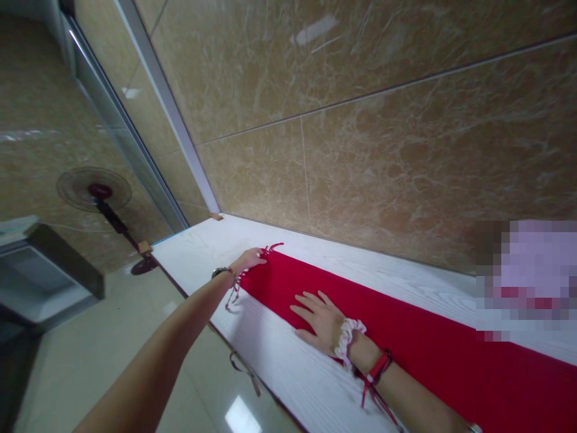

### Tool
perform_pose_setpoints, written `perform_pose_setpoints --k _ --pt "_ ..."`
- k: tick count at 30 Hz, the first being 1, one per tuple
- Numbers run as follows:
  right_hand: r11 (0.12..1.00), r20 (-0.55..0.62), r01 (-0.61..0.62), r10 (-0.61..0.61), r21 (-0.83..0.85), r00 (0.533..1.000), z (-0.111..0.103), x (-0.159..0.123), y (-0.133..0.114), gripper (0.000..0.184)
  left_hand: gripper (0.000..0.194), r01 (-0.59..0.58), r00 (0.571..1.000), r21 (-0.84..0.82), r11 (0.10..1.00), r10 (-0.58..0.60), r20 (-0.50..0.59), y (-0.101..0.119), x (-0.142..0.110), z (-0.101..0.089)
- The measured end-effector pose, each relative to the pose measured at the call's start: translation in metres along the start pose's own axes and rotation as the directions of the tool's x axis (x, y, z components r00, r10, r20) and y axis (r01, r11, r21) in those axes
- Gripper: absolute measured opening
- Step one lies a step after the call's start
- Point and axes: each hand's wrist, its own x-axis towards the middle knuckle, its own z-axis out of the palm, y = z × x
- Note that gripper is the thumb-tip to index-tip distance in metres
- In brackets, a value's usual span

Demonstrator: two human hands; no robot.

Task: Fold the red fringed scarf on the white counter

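Note:
A long red cloth [406, 337] with a tasselled fringe lies along a white wood-grain table [279, 367]. My left hand [249, 260] reaches out to the cloth's far end and pinches its fringed edge. My right hand [318, 320] lies flat on the cloth, fingers spread, pressing it down. A watch sits on my left wrist. A white scrunchie and red string bracelets are on my right wrist.
A marble-tiled wall [360, 120] runs right behind the table. A standing fan [97, 192] is on the tiled floor at the left, with a grey cabinet [40, 270] nearer. A blurred patch [527, 276] covers the right edge.

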Motion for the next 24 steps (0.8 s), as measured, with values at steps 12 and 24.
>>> perform_pose_setpoints --k 12,24 --pt "1.0 0.004 0.0 0.0 0.007 1.0 0.004 0.003 0.003 0.05 0.023 0.218 0.931 0.007 0.976 -0.206 -0.301 -0.011 0.021 -0.016" --pt "0.999 -0.04 -0.03 0.03 -0.011 0.999 0.003 0.001 0.0 0.05 0.037 -0.545 0.827 0.213 0.811 0.561 -0.019 0.002 -0.027 0.027"
